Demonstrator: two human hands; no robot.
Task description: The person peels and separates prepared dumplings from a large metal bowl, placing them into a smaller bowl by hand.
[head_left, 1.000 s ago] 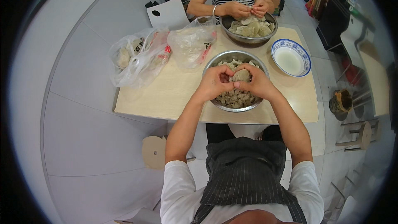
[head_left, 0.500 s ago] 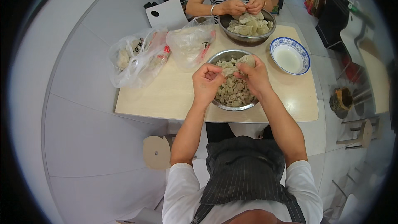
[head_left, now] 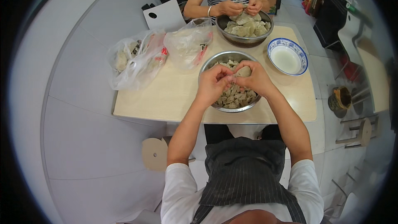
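At the left edge of a pale wooden table (head_left: 174,99), two clear plastic bags (head_left: 137,60) of dumplings lie slumped, one beside the other, mouths loose and within arm's reach. Near the front edge stands a steel bowl (head_left: 207,68) heaped with dumplings, kept directly under the person's hands, seemingly so anything dropped falls back in. The left hand (head_left: 213,84) is curled, fingertips pinching the edge of a single pale dumpling (head_left: 243,71); the right hand (head_left: 257,79) cups and grips that same piece from the other side, both held just above the bowl. At the far edge a co-worker's hands (head_left: 242,7) work over a second steel bowl (head_left: 265,29). Toward the right edge sits a blue-and-white bowl (head_left: 304,54) of whitish liquid, close to both workers.
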